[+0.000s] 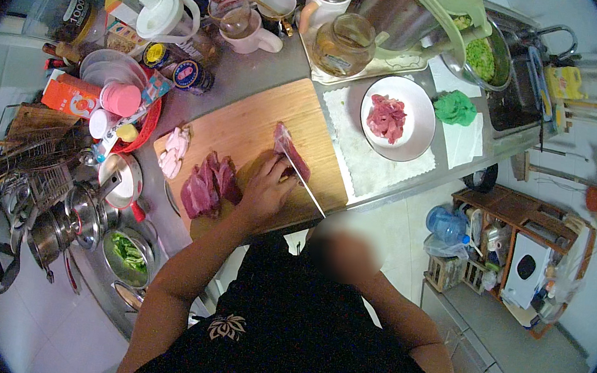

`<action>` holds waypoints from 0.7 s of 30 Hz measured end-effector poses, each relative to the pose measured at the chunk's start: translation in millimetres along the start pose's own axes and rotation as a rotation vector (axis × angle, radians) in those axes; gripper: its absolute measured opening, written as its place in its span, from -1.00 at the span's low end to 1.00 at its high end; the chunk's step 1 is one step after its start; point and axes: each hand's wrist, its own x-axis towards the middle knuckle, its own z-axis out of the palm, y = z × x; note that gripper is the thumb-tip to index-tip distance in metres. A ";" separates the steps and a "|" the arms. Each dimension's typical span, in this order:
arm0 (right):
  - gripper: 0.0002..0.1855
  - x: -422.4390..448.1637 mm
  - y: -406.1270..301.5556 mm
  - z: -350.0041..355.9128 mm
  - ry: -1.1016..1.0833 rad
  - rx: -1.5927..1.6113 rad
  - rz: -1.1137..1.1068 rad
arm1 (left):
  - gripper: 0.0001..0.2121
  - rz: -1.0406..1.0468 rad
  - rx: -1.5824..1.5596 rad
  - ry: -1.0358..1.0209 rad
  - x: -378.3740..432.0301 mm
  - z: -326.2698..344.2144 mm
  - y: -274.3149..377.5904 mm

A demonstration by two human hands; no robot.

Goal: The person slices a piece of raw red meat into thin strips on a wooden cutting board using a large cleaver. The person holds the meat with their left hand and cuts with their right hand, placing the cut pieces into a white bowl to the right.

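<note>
A strip of raw red meat (295,156) lies on the wooden cutting board (251,120). The fingertips of my left hand (267,191) hold it against the board. My right hand (346,253), blurred, grips a knife (307,186) whose thin blade runs edge-on along the strip, close to my left fingertips. The knife's handle is hidden in the blur. Thicker pieces of red meat (207,187) lie to the left of my left hand, with pale, fatty pieces (174,151) at the board's left edge. To the right, a white bowl (423,112) holds cut red meat (386,118).
Paper towels (382,177) lie under the bowl, beside a crumpled green cloth or bag (455,107). A glass jar (344,45) stands on a tray behind. Sauce jars (192,76), a red basket (154,120) and a small pan (120,180) crowd the left. A sink (512,100) is at right.
</note>
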 end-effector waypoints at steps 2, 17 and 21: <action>-0.94 -2.6 14.9 24.8 0.087 0.012 -0.048 | -0.79 0.017 0.052 -0.018 -0.4 1.7 -1.7; -0.89 -1.9 -7.9 -10.7 -0.075 -0.058 0.038 | -0.79 -0.010 0.085 -0.037 -8.9 5.9 0.0; -0.85 -11.9 14.3 13.5 -0.087 -0.058 -0.004 | -0.75 -0.040 0.028 -0.069 -10.0 8.0 -2.5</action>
